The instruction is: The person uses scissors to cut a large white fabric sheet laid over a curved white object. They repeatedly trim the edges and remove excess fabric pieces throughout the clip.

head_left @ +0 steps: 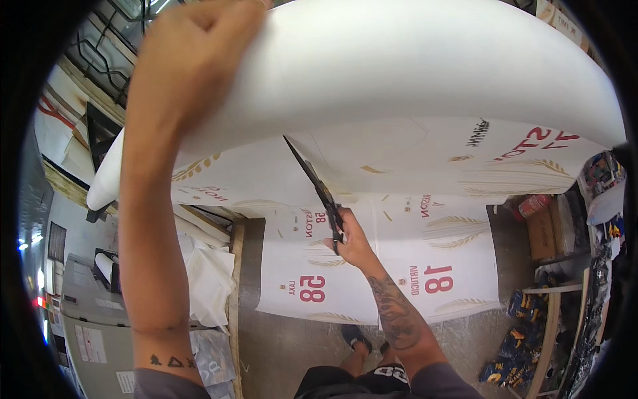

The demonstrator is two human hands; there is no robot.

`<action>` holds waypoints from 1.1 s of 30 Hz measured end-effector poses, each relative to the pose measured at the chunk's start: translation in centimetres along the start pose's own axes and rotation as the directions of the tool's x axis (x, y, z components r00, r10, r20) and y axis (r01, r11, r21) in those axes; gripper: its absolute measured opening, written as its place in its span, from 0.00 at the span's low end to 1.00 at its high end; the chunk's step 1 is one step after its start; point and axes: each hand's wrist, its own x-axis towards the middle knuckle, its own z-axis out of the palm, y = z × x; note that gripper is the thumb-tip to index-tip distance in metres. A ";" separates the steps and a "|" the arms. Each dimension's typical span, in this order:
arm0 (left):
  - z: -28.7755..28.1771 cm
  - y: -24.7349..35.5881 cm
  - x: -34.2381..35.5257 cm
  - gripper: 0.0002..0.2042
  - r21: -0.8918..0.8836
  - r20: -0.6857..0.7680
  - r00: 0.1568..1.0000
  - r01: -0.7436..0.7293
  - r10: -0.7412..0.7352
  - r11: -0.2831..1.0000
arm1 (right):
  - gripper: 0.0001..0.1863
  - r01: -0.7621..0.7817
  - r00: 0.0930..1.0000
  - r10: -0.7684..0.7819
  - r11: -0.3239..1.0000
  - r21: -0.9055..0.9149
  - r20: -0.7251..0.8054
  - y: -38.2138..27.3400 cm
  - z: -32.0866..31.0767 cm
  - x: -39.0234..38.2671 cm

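The left hand (pixel 189 50) is reaching high, its fingers clenched over the top edge of a wide white printed paper sheet (pixel 425 86) that is coming off a big roll and draping down in front of the person, while the right hand (pixel 351 238) is gripping the handles of long black scissors (pixel 318 189) whose blades are pointing up into the sheet's lower part. The paper is looking light and thin but broad and floppy — it is bowing under its own weight — so it would likely crease or tear if pulled hard; holding it by the upper edge, near the cut line, seems the sensible grip. On the grey floor (pixel 299 346) below, flat cut white sheets with red numerals and pale gold wheat-like motifs (pixel 372 272) are lying side by side, just ahead of the person's dark shoes (pixel 357 336). To the right, a wooden rack (pixel 551 312) is holding blue-and-yellow folded prints, and a brown cardboard box (pixel 541 233) is sitting beside a small red roll — to the left, pale paper offcuts are piling against a wooden edge.
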 end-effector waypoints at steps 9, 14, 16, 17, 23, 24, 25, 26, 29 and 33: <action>2.1 2.5 -6.4 0.22 0.170 -0.386 0.792 -0.443 0.474 0.880 | 0.26 0.004 0.998 -0.006 0.999 -0.050 -0.055 -0.8 1.4 -3.6; 2.9 0.7 -5.3 0.31 0.249 -0.246 0.792 -0.505 0.558 0.826 | 0.28 0.095 0.991 -0.109 0.981 -0.168 -0.078 -0.9 0.9 -1.1; 1.6 0.0 -5.0 0.31 0.191 -0.156 0.894 -0.389 0.419 0.901 | 0.27 0.190 0.968 -0.226 0.943 -0.273 -0.105 -1.2 0.9 -2.0; -0.2 -0.9 -3.6 0.32 0.067 0.057 0.956 -0.292 0.289 0.954 | 0.27 0.223 0.966 -0.255 0.909 -0.352 -0.048 -1.4 1.0 -2.2; -2.2 4.3 -1.6 0.16 0.128 -0.302 0.898 -0.296 0.321 0.947 | 0.30 -0.165 0.986 0.166 0.985 -0.042 0.019 -3.2 1.2 -2.8; -2.1 4.4 -3.6 0.15 -0.001 -0.341 0.932 -0.127 0.119 0.992 | 0.28 -0.166 0.986 0.167 0.984 -0.057 0.016 -3.4 1.5 -3.5; -2.3 3.9 -5.2 0.15 -0.017 -0.156 0.984 -0.089 0.086 0.996 | 0.27 -0.050 0.999 0.052 0.994 -0.092 0.011 -3.4 1.6 -3.8; -0.2 3.5 -6.0 0.16 -0.053 -0.319 0.865 -0.423 0.386 0.904 | 0.26 0.013 1.000 -0.013 0.990 -0.137 0.000 -3.4 1.6 -3.9; 1.7 2.1 -6.5 0.25 0.343 -0.342 0.704 -0.523 0.622 0.780 | 0.27 -0.003 1.000 0.004 0.997 -0.082 0.013 -2.9 0.7 -2.9; 1.9 1.5 -5.4 0.27 0.259 -0.249 0.764 -0.539 0.595 0.801 | 0.28 -0.121 0.990 0.115 0.990 0.073 0.079 -1.8 0.0 -1.2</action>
